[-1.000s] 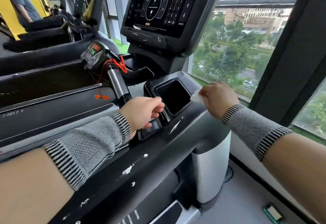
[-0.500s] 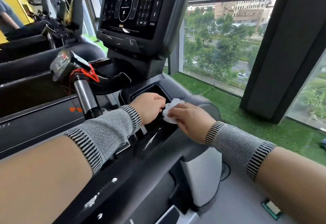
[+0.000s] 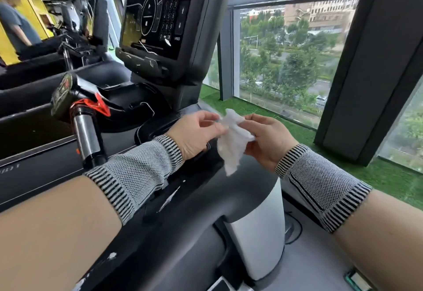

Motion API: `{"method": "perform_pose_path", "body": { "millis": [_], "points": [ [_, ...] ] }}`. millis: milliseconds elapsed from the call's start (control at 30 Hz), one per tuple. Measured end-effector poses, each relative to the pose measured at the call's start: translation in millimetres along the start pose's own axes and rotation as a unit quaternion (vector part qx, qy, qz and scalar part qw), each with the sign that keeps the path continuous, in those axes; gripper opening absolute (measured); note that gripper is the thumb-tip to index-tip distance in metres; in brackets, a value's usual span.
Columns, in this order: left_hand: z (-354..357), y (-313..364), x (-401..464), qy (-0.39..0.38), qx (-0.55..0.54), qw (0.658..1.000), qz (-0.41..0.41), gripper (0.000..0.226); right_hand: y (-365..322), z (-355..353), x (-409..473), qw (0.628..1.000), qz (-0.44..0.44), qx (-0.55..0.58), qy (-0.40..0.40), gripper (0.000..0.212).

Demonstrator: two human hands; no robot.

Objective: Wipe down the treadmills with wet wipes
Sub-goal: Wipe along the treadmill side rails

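Head view: left hand (image 3: 194,133) and right hand (image 3: 267,140) both pinch a crumpled white wipe (image 3: 232,140), held in the air above the treadmill (image 3: 247,176) arm's right end. Console (image 3: 158,20) stands behind, upper left.

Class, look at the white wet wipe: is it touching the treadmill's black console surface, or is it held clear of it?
Cannot tell. In the head view both the left hand and right hand pinch the wet wipe, but its hanging lower corner overlaps the black console surface, hiding any gap.
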State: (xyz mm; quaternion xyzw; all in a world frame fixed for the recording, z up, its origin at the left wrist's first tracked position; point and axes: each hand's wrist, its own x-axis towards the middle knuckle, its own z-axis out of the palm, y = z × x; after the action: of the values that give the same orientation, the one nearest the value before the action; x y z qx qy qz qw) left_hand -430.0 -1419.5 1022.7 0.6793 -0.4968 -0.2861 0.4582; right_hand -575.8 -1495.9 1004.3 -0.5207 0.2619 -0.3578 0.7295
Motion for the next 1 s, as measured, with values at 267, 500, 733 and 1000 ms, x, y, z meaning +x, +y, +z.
{"method": "perform_pose_path", "body": {
  "millis": [267,500,733,1000],
  "points": [
    [14,13,6,-0.028,0.067,0.997,0.012,0.044,-5,-4,-2,0.995,-0.034,-0.068,0.056,0.02],
    [9,11,9,-0.115,0.058,0.991,0.024,0.025,-3,-4,-16,0.998,0.039,-0.016,0.039,0.014],
    [-9,18,7,-0.154,-0.091,0.981,-0.07,0.008,-6,-13,-26,0.98,0.043,0.105,0.162,0.016],
    [-13,25,-10,-0.253,-0.182,0.946,-0.095,0.035,-4,-5,-35,0.966,0.026,0.173,0.19,0.01]
  ]
}}
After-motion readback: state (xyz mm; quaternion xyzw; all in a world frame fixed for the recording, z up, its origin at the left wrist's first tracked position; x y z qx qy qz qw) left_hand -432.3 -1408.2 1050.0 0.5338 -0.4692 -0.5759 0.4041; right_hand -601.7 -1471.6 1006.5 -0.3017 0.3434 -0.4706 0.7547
